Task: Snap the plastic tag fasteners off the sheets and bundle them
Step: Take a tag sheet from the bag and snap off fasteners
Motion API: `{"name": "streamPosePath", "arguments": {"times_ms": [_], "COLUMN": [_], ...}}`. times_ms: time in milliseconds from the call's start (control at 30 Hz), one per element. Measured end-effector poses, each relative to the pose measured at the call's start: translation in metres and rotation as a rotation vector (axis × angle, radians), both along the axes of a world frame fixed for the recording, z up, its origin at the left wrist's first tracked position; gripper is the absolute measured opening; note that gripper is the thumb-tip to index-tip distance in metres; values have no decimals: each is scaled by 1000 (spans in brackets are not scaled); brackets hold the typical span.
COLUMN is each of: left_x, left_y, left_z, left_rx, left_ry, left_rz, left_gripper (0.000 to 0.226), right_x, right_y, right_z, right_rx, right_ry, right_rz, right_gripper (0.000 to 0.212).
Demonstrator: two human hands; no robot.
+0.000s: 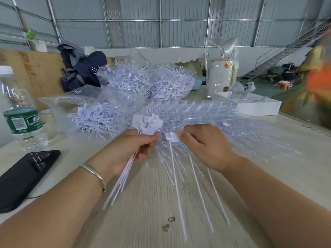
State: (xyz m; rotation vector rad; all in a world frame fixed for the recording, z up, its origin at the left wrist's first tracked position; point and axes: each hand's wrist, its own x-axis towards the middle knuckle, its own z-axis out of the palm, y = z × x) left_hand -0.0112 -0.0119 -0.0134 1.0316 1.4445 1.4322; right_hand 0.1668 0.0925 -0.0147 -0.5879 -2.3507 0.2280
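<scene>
Two bare hands work over a pale wood-grain worktop (143, 203), the near middle of which lies open apart from loose fastener stems. The left hand (125, 151), a silver bangle (93, 173) on its wrist, is clenched around a bundle of snapped-off tag fasteners (146, 123), heads fanned above the fist and stems trailing toward the near edge. The right hand (206, 145) pinches the flat head of a single fastener (172, 137) between thumb and fingertips, just beside the left hand's bundle. Under both hands lies the sheet of fasteners (206, 111), stretching toward the right edge, its stems splayed out across the open board. Three heaps of loose fasteners (125, 81) crowd the far middle of the worktop, in and around clear plastic bags. At the left edge stand one water bottle (17, 108) and, nearer, one black phone (23, 176). Toward the far right sit one white box (254, 106) and one clear bag (221, 67) standing upright. A dark bundle of cloth (80, 68) rests at the far left. A blurred figure in orange (315, 77) closes off the right side.
</scene>
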Motion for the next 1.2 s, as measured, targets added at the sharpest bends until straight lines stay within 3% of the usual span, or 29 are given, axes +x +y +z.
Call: {"name": "streamPosePath", "arguments": {"times_ms": [267,433,533,700,867,1000,1200], "left_x": [7,10,8,-3,-3,-1,6], "left_y": [0,-4,-2,1,2,2,0], "left_z": [4,4,2,1,0,-1,-1], "left_rx": [-36,-30,2,57,61,52,61], "left_ry": [-21,124,105,-27,-62,-70,17], "left_rz": [-91,-96,-4,40,33,42,7], "left_gripper": [40,31,18,33,15,11,7], "right_x": [-4,-4,-5,-2,-5,-6,-6], "right_y": [-2,-3,-3,7,12,10,8], "right_z": [-4,-3,-3,-4,-6,-6,-4], "right_rx": [77,45,23,-34,-206,-253,-219], "right_ry": [-51,-35,-42,21,167,279,230], "right_rz": [-40,67,110,-25,-179,-151,-71], "right_gripper": [30,28,25,31,51,51,51]}}
